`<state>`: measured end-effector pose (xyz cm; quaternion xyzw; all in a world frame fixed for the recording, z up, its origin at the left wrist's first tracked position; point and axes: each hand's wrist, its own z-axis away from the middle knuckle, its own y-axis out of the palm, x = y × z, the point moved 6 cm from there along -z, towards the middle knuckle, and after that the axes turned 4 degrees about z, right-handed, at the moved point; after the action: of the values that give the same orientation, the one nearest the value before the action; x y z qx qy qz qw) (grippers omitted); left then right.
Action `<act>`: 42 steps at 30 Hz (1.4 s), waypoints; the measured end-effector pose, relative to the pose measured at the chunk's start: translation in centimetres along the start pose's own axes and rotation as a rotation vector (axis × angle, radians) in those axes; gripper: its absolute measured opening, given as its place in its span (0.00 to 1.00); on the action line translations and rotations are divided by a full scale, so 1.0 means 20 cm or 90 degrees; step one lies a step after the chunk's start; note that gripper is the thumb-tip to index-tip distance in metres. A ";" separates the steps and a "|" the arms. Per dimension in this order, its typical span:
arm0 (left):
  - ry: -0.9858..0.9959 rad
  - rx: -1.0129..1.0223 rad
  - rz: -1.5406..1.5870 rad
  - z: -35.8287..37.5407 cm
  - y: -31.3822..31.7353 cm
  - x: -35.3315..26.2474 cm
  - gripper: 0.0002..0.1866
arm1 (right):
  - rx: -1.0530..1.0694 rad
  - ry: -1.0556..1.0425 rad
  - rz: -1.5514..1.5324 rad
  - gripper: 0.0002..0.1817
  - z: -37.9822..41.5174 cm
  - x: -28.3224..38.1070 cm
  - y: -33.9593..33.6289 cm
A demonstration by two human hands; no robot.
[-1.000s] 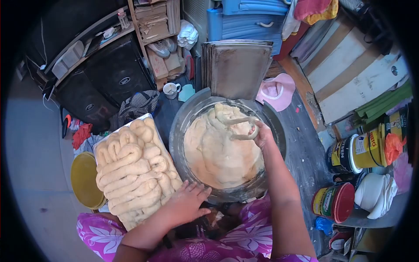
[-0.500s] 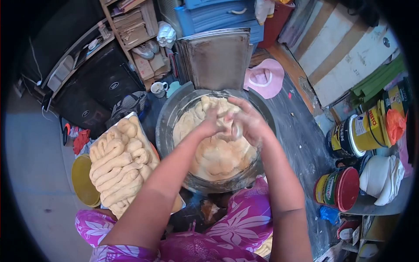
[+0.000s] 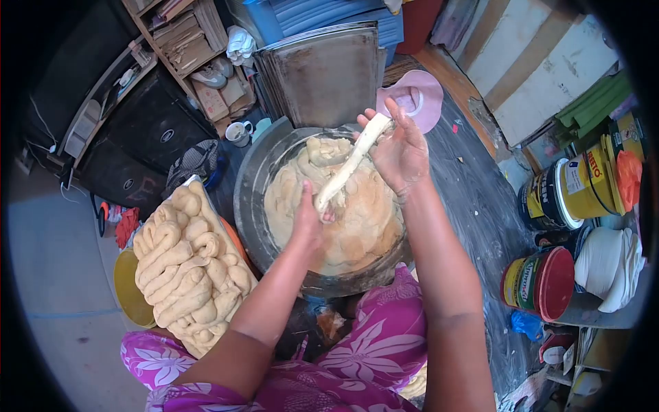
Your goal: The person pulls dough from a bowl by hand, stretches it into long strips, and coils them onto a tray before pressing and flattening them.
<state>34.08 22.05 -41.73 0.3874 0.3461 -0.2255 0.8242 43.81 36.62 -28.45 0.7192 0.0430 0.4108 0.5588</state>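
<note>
A long strip of pale dough point(image 3: 353, 162) stretches between my two hands, above a large dark round basin point(image 3: 250, 199). My left hand point(image 3: 310, 218) grips its lower end, thumb up. My right hand point(image 3: 403, 152) supports the upper end near the fingers, with the palm turned up and partly open. Inside the basin lies a broad mass of dough point(image 3: 364, 230) dusted with brownish flour. To the left, thick ropes of dough point(image 3: 182, 275) are heaped on a tray.
Dark metal sheets point(image 3: 326, 82) stand behind the basin, beside a pink hat point(image 3: 429, 103). A metal cup point(image 3: 238, 133) sits at the back left. On the right are a yellow bucket point(image 3: 583, 180) and a red-lidded bucket point(image 3: 553, 283).
My hands have moved apart, and a dough strip now shows stretched between them. The view has shifted slightly.
</note>
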 end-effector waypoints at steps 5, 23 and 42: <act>0.041 0.087 0.077 0.29 0.20 -0.38 0.34 | 0.002 0.138 0.208 0.49 0.03 -0.21 -0.06; 0.303 0.177 0.226 0.36 0.06 -0.79 0.23 | 0.198 0.117 0.854 0.13 0.14 -0.28 0.06; -0.228 -0.208 0.054 -0.21 -0.63 0.80 0.39 | 0.116 0.264 1.058 0.34 0.15 -0.19 -0.37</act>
<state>34.80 16.13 -61.63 0.2173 0.2095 -0.1968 0.9328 46.18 35.05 -36.86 0.4702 -0.3633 0.8043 -0.0023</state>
